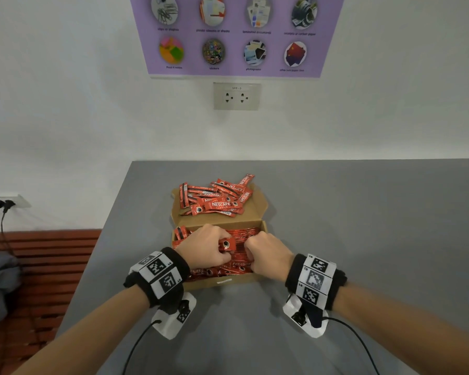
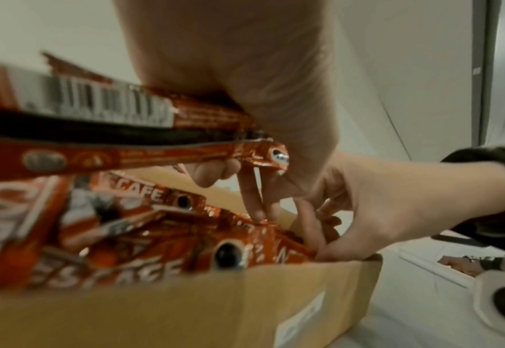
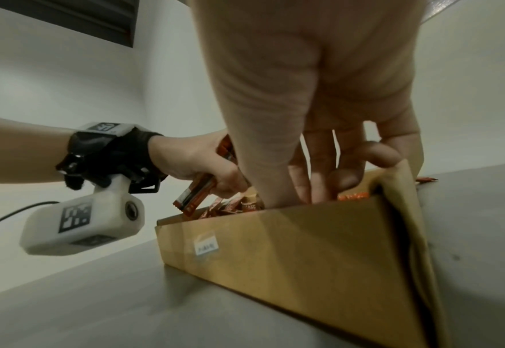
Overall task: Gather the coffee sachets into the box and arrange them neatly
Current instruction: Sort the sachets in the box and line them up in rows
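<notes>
A bundle of sachets (image 1: 227,245) is clamped in the left hand (image 1: 205,246) while the right hand's (image 1: 267,255) fingers (image 3: 319,174), apart, are dug into the box (image 1: 244,280) (loose pile (image 1: 217,197) at 12 o'clock): rows should be parted before insertion.

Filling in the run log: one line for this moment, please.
left hand grips sachets | right hand fingers in box | loose pile on lid

Head cam: high, looking fwd/down at box (image 1: 222,283) on table (image 1: 363,212). Wrist cams: low, close-up, facing each other across box.

black wristbands (image 1: 171,277), white coded tags, cabled cameras (image 1: 173,318)
</notes>
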The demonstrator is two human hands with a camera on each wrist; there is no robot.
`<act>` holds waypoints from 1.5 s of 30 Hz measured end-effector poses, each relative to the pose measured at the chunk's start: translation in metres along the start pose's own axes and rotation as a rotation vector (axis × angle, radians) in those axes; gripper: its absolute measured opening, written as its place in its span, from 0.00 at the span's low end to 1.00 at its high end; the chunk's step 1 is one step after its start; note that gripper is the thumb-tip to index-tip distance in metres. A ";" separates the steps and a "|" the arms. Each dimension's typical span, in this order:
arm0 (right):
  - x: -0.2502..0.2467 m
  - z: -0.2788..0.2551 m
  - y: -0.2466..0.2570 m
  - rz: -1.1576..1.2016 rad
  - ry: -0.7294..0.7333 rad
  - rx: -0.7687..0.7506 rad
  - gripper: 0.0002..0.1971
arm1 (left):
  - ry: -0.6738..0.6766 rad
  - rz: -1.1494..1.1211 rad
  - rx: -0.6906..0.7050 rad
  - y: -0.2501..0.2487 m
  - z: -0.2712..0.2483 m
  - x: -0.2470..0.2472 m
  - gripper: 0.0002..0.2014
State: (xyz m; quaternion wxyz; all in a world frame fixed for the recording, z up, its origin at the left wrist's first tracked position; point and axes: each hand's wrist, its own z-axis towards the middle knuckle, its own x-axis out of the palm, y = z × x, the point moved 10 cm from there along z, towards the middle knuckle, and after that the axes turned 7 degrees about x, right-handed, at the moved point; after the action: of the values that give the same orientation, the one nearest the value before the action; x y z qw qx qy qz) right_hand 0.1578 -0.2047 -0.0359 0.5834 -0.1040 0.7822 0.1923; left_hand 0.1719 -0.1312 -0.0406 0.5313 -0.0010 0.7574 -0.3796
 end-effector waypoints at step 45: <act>0.001 0.006 -0.018 0.088 -0.106 -0.009 0.11 | 0.238 0.305 0.150 -0.019 -0.001 0.019 0.11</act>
State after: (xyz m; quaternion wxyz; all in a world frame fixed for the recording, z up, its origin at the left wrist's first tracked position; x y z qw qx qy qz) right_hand 0.1693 -0.2180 -0.0417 0.6145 -0.0618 0.7532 0.2266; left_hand 0.1549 -0.1520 -0.0445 0.4879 0.1981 0.7759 -0.3476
